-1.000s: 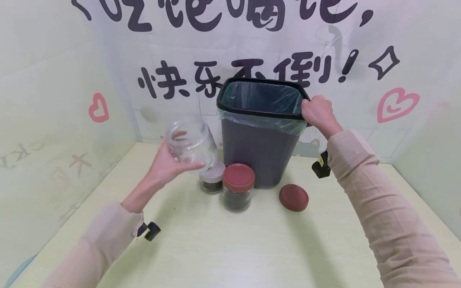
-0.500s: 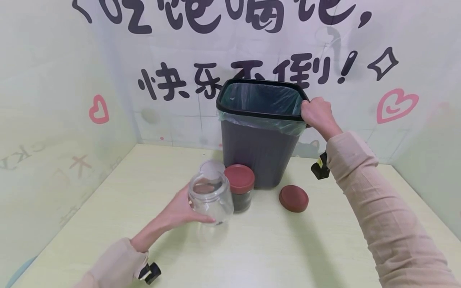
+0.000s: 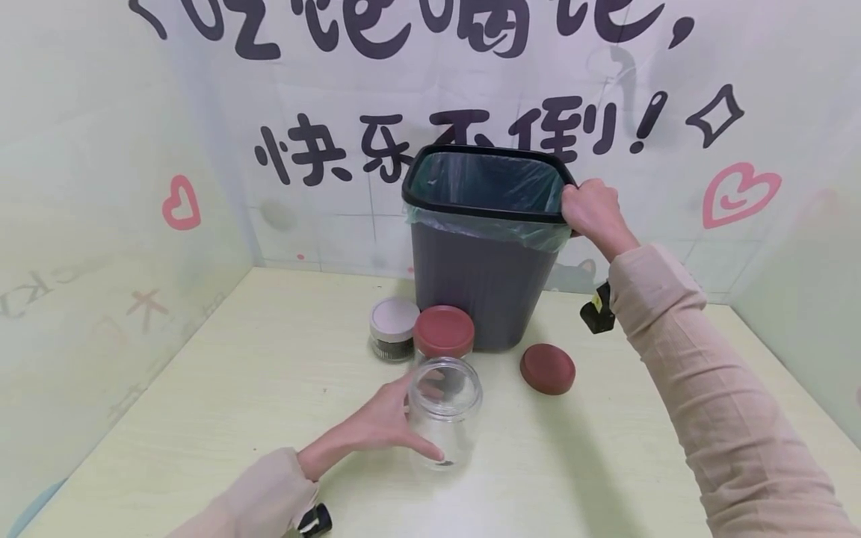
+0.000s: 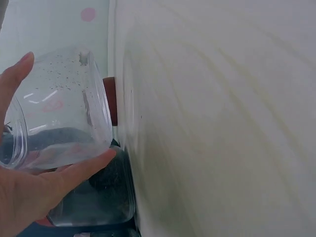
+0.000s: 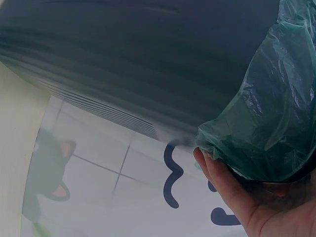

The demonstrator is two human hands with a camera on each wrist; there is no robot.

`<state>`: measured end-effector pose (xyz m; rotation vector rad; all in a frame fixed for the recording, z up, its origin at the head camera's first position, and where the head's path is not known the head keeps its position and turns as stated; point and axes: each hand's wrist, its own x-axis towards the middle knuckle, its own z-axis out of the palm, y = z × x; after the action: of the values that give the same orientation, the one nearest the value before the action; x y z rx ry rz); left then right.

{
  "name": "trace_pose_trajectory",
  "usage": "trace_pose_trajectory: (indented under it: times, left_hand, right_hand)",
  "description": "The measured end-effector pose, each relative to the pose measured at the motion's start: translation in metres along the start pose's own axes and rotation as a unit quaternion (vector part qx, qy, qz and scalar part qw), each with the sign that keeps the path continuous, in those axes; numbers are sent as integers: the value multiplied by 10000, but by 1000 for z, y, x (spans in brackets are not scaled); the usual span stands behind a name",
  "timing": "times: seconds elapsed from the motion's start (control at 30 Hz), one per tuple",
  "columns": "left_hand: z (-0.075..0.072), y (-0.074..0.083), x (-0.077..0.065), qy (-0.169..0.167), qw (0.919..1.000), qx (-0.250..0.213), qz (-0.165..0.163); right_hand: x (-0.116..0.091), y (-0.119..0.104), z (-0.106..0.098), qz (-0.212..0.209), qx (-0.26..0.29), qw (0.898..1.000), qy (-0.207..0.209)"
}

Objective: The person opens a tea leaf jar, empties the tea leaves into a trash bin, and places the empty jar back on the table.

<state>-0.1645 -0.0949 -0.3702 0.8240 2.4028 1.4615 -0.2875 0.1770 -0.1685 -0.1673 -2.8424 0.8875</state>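
Uncapped clear, round, wide-mouthed jar [image 3: 454, 430] is staying nearly upright in the left hand [image 3: 385, 420], dark specks showing on its wall. Dark grey, black-rimmed rectangular plastic bin [image 3: 480, 280] is standing behind it, translucent green liner [image 3: 538, 237] folding over the rim, right hand [image 3: 592, 209] gripping the right side.
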Motion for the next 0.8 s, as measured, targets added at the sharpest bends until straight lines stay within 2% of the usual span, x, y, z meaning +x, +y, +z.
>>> trace_pose_trajectory:
  times: [0.13,0.4,0.6,0.8]
  left_hand:
    - [11,3,11,-21,9996,283,-13]
    - [31,11,28,2,9984,542,-165]
    - [41,16,36,94,9946,950,-413]
    - [50,18,47,284,9932,1065,-375]
  right_hand:
    - [-1,0,0,49,27,10000,21]
    - [-2,0,0,50,27,10000,32]
    - [-2,-1,1,75,22,10000,-10]
    - [-2,0,0,62,-13,10000,1]
